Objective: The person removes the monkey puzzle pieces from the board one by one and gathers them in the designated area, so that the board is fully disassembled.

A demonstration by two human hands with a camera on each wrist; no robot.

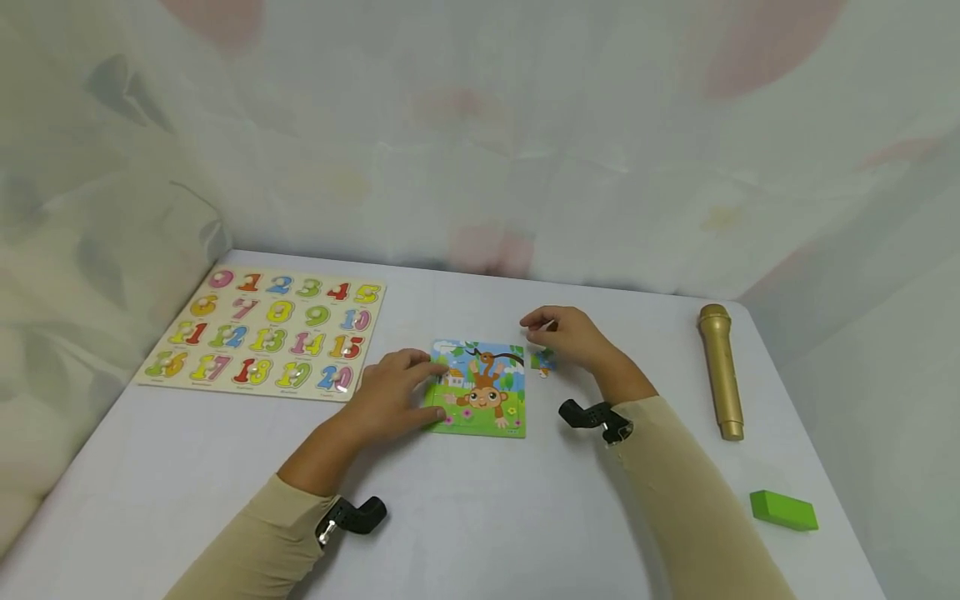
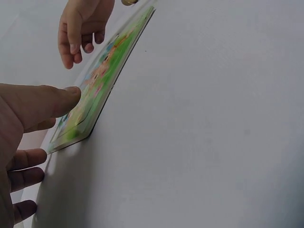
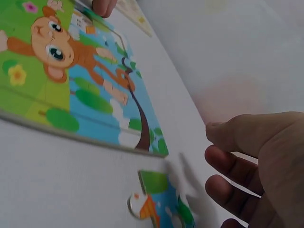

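A square jigsaw puzzle (image 1: 486, 398) with a monkey hanging from a branch lies on the white table. My left hand (image 1: 393, 392) is at its left edge, thumb and forefinger reaching over the picture with the fingers loosely bent. In the right wrist view, one left fingertip (image 3: 102, 7) is over the little house. A loose jigsaw piece (image 3: 164, 202), green, blue and orange, lies just right of the puzzle. Above this piece hovers my right hand (image 1: 573, 337), fingers relaxed and slightly curved, with nothing seen between them; the hand partly hides the piece in the head view.
On the left lies a wooden number board (image 1: 262, 333) with colored numerals. A gold microphone (image 1: 722, 371) lies to the right, and a green block (image 1: 783, 510) sits nearer the front right. Pale patterned cloth (image 1: 480, 150) stands behind the table.
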